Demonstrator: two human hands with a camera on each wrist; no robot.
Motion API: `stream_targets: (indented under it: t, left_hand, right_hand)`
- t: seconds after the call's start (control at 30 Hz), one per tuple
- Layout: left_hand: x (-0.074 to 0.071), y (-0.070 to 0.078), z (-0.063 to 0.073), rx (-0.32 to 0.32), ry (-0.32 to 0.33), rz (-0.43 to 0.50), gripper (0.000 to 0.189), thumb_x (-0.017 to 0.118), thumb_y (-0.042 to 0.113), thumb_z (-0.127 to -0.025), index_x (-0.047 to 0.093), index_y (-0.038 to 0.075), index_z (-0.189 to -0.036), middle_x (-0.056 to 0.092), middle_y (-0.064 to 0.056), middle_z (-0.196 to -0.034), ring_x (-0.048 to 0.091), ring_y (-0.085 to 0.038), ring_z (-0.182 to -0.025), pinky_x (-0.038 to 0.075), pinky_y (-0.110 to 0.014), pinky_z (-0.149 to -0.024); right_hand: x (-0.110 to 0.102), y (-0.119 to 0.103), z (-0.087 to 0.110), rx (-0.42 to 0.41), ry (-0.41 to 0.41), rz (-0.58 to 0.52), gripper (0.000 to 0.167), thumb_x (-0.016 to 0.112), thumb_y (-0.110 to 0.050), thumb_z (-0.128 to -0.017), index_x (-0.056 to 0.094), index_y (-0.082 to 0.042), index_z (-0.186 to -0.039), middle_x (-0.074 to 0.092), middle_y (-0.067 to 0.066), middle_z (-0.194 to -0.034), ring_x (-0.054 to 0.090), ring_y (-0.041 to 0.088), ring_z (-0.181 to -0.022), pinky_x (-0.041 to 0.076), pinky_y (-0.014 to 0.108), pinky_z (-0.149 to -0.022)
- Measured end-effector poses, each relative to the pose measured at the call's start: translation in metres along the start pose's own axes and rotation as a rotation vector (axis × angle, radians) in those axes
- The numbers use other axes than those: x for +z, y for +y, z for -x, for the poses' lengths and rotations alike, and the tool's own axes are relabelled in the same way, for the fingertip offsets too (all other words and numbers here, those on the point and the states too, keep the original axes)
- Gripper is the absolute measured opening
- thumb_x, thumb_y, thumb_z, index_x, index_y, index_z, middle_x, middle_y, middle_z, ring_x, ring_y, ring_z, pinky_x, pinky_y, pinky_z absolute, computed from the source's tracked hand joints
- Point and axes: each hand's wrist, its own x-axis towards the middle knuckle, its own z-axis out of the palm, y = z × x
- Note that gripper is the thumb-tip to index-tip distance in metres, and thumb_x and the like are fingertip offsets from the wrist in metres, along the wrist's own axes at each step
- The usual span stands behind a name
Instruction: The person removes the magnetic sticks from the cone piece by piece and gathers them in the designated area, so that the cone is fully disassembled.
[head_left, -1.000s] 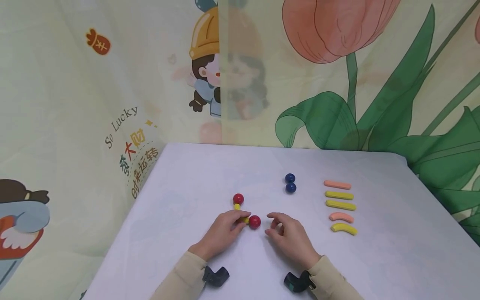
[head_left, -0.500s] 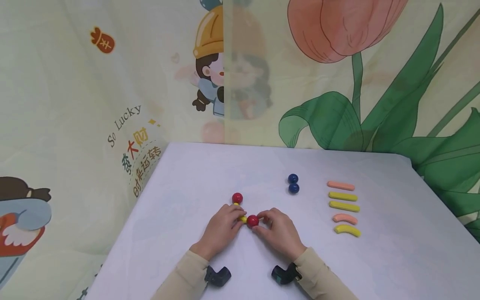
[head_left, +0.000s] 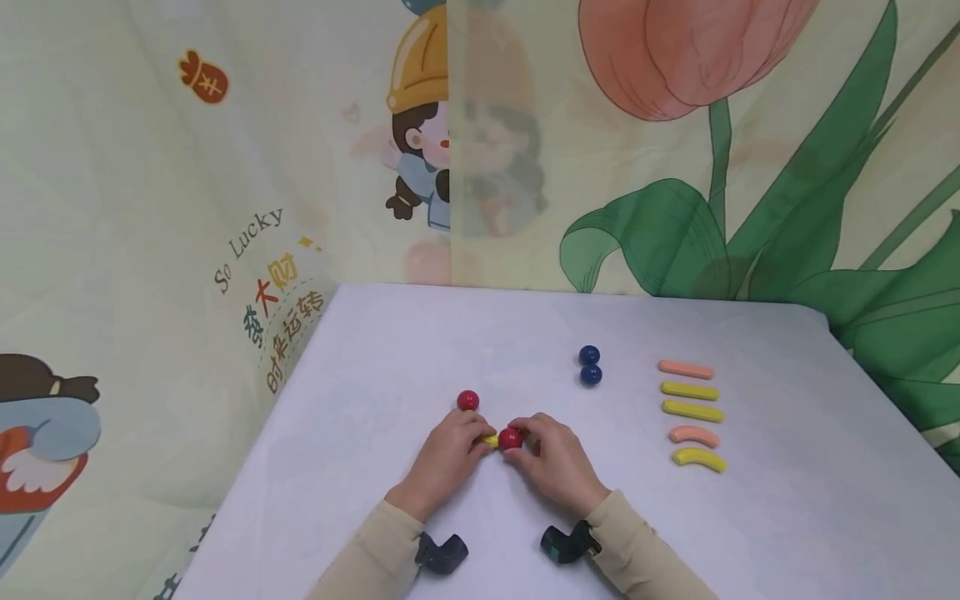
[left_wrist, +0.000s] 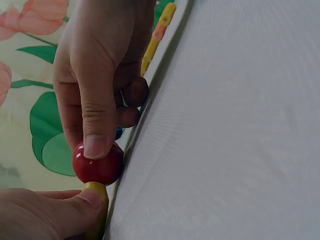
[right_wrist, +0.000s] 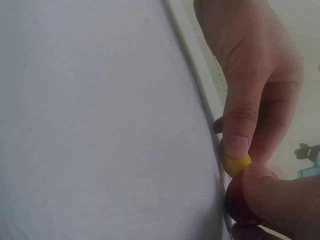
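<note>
My left hand [head_left: 442,458] pinches a yellow stick [head_left: 491,441] between thumb and fingers; the fingers cover most of it. At the stick's right end sits a glossy red ball [head_left: 510,439], which my right hand [head_left: 558,462] pinches from the other side. In the left wrist view, the yellow stick [left_wrist: 99,200] meets the red ball [left_wrist: 100,167] end-on. The right wrist view has my right thumb across the red ball [right_wrist: 240,202], touching the yellow piece [right_wrist: 235,164]. Another red ball [head_left: 468,401] lies just beyond my left fingers, its near side partly hidden.
Two dark blue balls [head_left: 590,365] lie touching farther back. To the right, a column holds a straight pink stick [head_left: 686,369], straight yellow sticks [head_left: 692,410], a curved pink piece [head_left: 693,435] and a curved yellow piece [head_left: 699,459]. A patterned curtain [head_left: 510,250] hangs behind the white table [head_left: 375,333].
My right hand has come left from beside the red ball and taken hold of it. My left hand keeps its grip on the yellow stick, now covering more of the part near the far red ball.
</note>
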Motion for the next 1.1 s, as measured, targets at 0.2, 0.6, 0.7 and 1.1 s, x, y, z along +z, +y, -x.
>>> stream_targets:
  t: [0.2, 0.6, 0.7, 1.1]
  left_hand:
    - [0.0, 0.004, -0.002, -0.02, -0.005, -0.031, 0.02, 0.08, 0.014, -0.081, 0.075, 0.01, -0.1, 0.065, 0.002, -0.097, 0.056, -0.014, -0.095, 0.053, -0.027, -0.085]
    - [0.0, 0.001, 0.0, -0.083, 0.014, -0.019, 0.018, 0.08, 0.012, -0.081, 0.074, 0.011, -0.098, 0.064, 0.004, -0.094, 0.055, -0.013, -0.092, 0.053, -0.025, -0.081]
    - [0.0, 0.0, 0.001, -0.089, 0.021, -0.009, 0.017, 0.079, 0.011, -0.081, 0.074, 0.011, -0.098, 0.064, 0.004, -0.094, 0.055, -0.013, -0.092, 0.053, -0.025, -0.081]
    - [0.0, 0.001, 0.003, -0.103, 0.014, 0.006, 0.019, 0.08, 0.012, -0.082, 0.074, 0.011, -0.099, 0.064, 0.003, -0.096, 0.055, -0.013, -0.094, 0.053, -0.025, -0.081]
  right_hand:
    - [-0.005, 0.004, -0.001, 0.014, 0.007, -0.04, 0.032, 0.081, -0.018, -0.081, 0.069, -0.012, -0.11, 0.058, -0.008, -0.087, 0.048, 0.009, -0.068, 0.042, 0.023, -0.059]
    - [-0.024, 0.032, -0.013, 0.294, 0.203, -0.047, 0.036, 0.076, -0.02, -0.084, 0.068, -0.007, -0.117, 0.065, 0.008, -0.103, 0.053, 0.02, -0.078, 0.042, 0.03, -0.067]
    - [-0.025, 0.035, -0.019, 0.331, 0.212, -0.027, 0.039, 0.074, -0.021, -0.086, 0.066, -0.004, -0.12, 0.065, 0.012, -0.108, 0.055, 0.023, -0.083, 0.043, 0.032, -0.071]
    - [-0.035, 0.047, -0.03, 0.407, 0.27, 0.066, 0.043, 0.074, -0.023, -0.084, 0.064, 0.0, -0.12, 0.06, 0.016, -0.099, 0.053, 0.031, -0.086, 0.04, 0.04, -0.075]
